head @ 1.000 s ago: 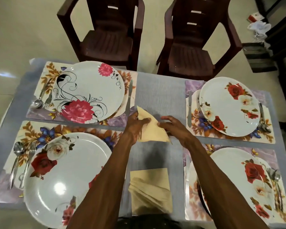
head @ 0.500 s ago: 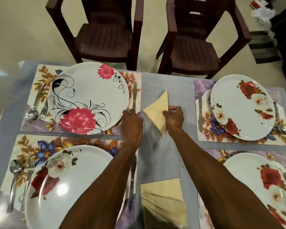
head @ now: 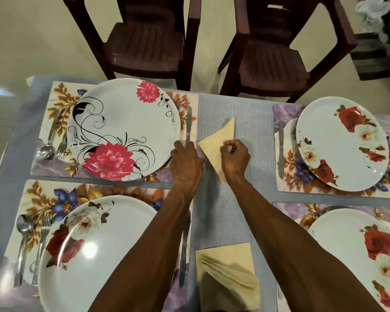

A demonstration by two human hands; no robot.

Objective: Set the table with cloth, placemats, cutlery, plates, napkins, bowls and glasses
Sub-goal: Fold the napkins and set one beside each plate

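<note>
Head view: the pale yellow paper napkin folded into a triangle (head: 216,149) lies on the grey cloth (head: 252,122) in the middle strip of the counter, between the far-left and far-right place settings, one tip pointing away and one toward the person. The right hand (head: 234,157) rests on its right edge, with the fingers (head: 229,145) curled in a pinch on the paper. The left hand (head: 185,159) lies just beside the napkin's left corner, over the lower end of the steel table knife (head: 189,124); its fingers point down onto the floral placemat (head: 190,102) and appear to touch the knife handle, though whether they grip it cannot be told.

Left of the knife sits the round white plate with pink flowers and black scrolls (head: 122,129). Three further white rose-patterned plates occupy the other placemats, each with cutlery alongside. A stack of unfolded yellow napkins (head: 225,273) lies on the cloth at the near edge, between the forearms.

Step in hand, as judged: napkin placement for the far-left setting. Cloth, placemats, cutlery and plates appear done; bowls and glasses are not in view.

Next move calls for carrying the folded triangle to that setting without opening the fold, keeping the knife aligned beside the plate.
</note>
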